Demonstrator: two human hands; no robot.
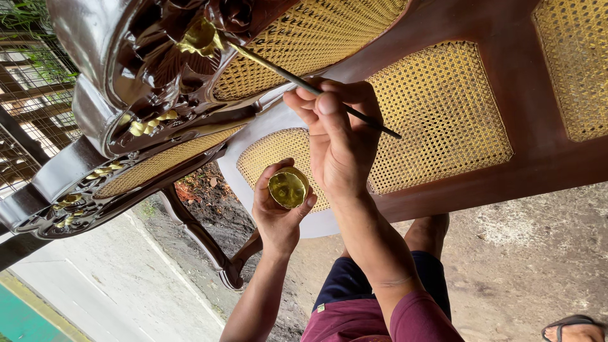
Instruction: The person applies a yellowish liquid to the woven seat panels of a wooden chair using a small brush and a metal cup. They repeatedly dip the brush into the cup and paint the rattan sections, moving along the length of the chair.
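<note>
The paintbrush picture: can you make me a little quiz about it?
1. True or false: the right hand holds a thin paintbrush.
2. What does the left hand hold? A) a small cup of gold paint B) a hammer C) a rag
3. What colour is the carved wooden furniture being touched up with?

Key: 1 true; 2 A; 3 gold.

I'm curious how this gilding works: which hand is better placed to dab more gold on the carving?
Likely the right hand: it holds the thin brush, whose tip touches the gold carved leaf. The left hand only cups the small paint dish.
</note>
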